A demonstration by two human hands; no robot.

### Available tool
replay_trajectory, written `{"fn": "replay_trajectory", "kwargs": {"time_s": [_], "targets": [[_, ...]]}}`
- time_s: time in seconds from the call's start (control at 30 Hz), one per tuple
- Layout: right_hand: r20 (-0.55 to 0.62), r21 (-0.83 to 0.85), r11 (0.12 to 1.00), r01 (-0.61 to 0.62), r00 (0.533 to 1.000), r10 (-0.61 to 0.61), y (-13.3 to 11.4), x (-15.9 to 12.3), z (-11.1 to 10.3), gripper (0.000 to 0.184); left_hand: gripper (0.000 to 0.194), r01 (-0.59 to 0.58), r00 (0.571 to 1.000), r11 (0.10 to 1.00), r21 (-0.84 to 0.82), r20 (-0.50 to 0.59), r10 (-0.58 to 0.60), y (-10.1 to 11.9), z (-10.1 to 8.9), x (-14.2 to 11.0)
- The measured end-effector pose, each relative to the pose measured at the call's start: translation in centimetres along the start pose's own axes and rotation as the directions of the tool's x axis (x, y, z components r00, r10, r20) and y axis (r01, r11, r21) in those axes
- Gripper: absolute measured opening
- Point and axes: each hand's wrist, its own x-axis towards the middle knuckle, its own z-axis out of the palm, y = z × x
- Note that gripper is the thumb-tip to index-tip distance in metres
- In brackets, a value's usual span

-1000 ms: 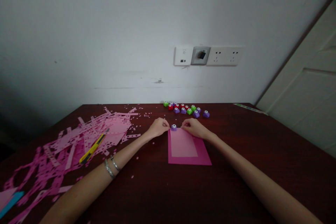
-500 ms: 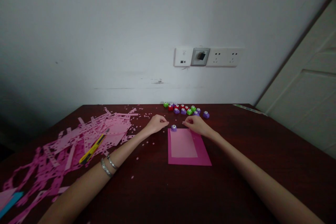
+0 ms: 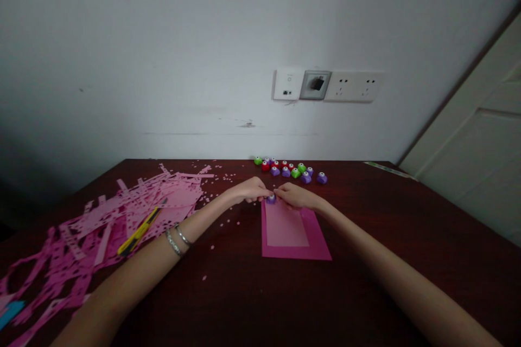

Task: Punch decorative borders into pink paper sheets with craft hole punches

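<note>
A small purple paper punch (image 3: 271,200) with a white button sits at the upper left corner of a light pink sheet (image 3: 287,230). Beneath that sheet lies a larger magenta sheet (image 3: 319,244). My left hand (image 3: 254,190) is closed, its fingertips on the punch's left side and top. From the right, my right hand (image 3: 293,195) reaches over the top of the sheets, its fingers closed at the punch's right side. My fingers partly cover the punch, and the paper edge inside it is hidden.
Several purple, red and green punches (image 3: 286,172) stand near the wall. At left lie a heap of punched pink paper strips (image 3: 93,238) and a yellow utility knife (image 3: 140,232). Tiny pink cutouts (image 3: 212,247) are scattered about. A ruler-like strip (image 3: 389,170) rests at back right.
Both hands have come inward from either side of the punch and now touch it. The right hand also covers the top of the light pink sheet. The view has shifted slightly.
</note>
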Motion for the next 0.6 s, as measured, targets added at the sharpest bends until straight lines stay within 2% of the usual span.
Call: {"fn": "replay_trajectory", "kwargs": {"time_s": [0.17, 0.3, 0.47, 0.6], "targets": [[0.01, -0.077, 0.997, 0.031, 0.999, -0.03, -0.1, -0.2, 0.2, 0.026, 0.032, 0.08, 0.994, 0.994, -0.07, 0.081, -0.074, -0.3, 0.1, 0.5], [0.064, -0.102, 0.992, 0.072, 0.996, -0.065, 0.0, -0.3, 0.2, 0.03, 0.031, 0.151, 0.979, 0.981, -0.119, 0.156, -0.132, 0.3, 0.0, 0.3], [0.13, -0.023, 0.997, 0.076, 0.989, -0.073, 1.2, 0.2, 0.0, 0.028, 0.033, 0.187, 0.97, 0.975, -0.118, 0.181, -0.164, 1.2, -0.2, -0.3], [0.202, 0.071, 0.991, 0.11, 0.972, -0.122, 1.6, 0.3, -0.2, 0.029, 0.032, 0.197, 0.968, 0.971, -0.133, 0.183, -0.171, 1.0, -0.2, 0.0]]}}
